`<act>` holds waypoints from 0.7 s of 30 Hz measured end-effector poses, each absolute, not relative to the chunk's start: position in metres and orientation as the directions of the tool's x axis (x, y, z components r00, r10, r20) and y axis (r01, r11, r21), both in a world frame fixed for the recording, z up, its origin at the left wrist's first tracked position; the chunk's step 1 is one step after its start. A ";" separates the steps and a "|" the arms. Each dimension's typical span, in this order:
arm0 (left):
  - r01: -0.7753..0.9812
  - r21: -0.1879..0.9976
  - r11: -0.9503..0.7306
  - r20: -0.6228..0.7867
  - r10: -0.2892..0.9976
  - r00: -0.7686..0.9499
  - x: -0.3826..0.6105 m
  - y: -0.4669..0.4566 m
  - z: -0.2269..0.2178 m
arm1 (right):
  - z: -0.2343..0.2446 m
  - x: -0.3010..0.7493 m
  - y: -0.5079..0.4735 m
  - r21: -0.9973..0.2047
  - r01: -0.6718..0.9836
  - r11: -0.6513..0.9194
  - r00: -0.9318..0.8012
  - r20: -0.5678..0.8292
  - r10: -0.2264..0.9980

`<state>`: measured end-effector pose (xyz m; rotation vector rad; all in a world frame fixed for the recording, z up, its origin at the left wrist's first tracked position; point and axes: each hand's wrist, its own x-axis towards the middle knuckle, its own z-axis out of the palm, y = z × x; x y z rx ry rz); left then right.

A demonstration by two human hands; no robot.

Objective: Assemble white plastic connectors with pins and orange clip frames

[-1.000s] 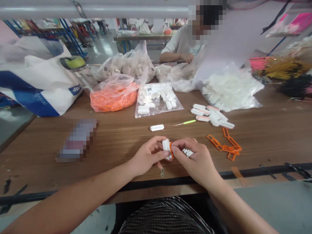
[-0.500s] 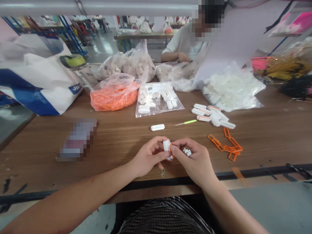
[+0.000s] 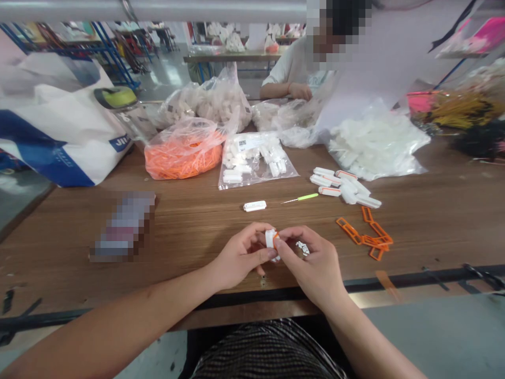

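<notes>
My left hand [image 3: 244,255] pinches a small white plastic case [image 3: 270,238] near the table's front edge. On the case's right side sits an orange rectangular frame [image 3: 275,240], gripped by the thumb and fingers of my right hand [image 3: 310,258]. My fingers hide part of both pieces. Tiny white parts [image 3: 303,248] lie beside my right fingers. Beyond my hands, a single white case [image 3: 255,206] rests on the wood, and to its right is a thin pick with a yellow-green handle [image 3: 307,197].
Loose orange frames [image 3: 371,240] lie to the right, below a pile of white cases [image 3: 347,188]. Bags of orange frames [image 3: 183,158] and white parts [image 3: 374,142] stand at the back. A blurred flat object [image 3: 126,226] is at left. Across the table sits a person [image 3: 292,73].
The orange frame now sits closer against the white case, where before it stood out at the case's right edge. My right fingers have shifted slightly left with it.
</notes>
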<state>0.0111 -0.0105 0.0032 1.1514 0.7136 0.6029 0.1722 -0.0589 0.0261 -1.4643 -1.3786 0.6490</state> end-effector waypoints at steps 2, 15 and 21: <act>-0.067 0.953 0.294 -0.185 0.746 0.640 0.011 -0.010 0.003 | 0.027 0.172 -0.059 -0.882 0.451 0.140 0.198 0.252 0.947; -0.073 0.946 0.317 -0.181 0.700 0.691 0.007 -0.005 0.002 | 0.025 0.173 -0.060 -0.557 0.733 0.390 0.016 0.587 0.809; -0.083 0.944 0.318 -0.162 0.672 0.723 0.006 -0.004 0.004 | 0.024 0.174 -0.062 -0.478 0.767 0.428 -0.044 0.626 0.779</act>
